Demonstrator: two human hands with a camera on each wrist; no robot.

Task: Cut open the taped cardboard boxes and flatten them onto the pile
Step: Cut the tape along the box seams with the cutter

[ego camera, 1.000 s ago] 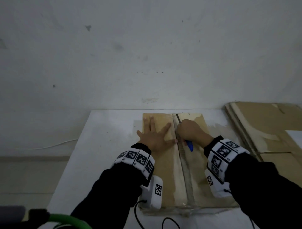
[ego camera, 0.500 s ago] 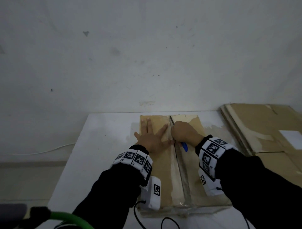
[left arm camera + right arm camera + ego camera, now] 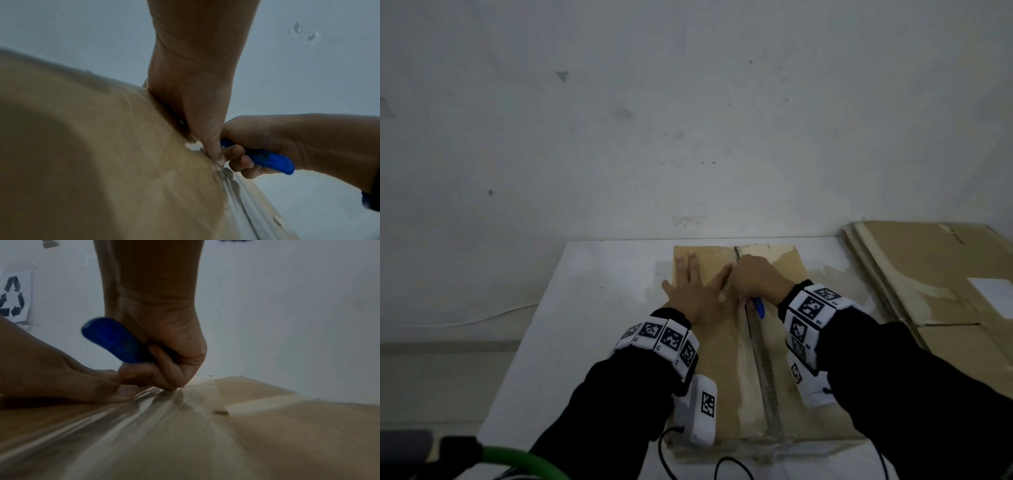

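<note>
Cardboard box lies flat-topped on the bench, its taped centre seam mostly uncut. Left hand stays spread flat beside the seam; right hand, fisted round the blue cutter, has advanced toward the far edge, so cutting likely starts there.

The right hand hides the blue cutter's blade and front.

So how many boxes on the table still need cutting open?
1: the taped cardboard box under both hands, with the right hand holding a blue cutter on its seam. The flattened pile lies to its right. Others could be out of frame.
</note>
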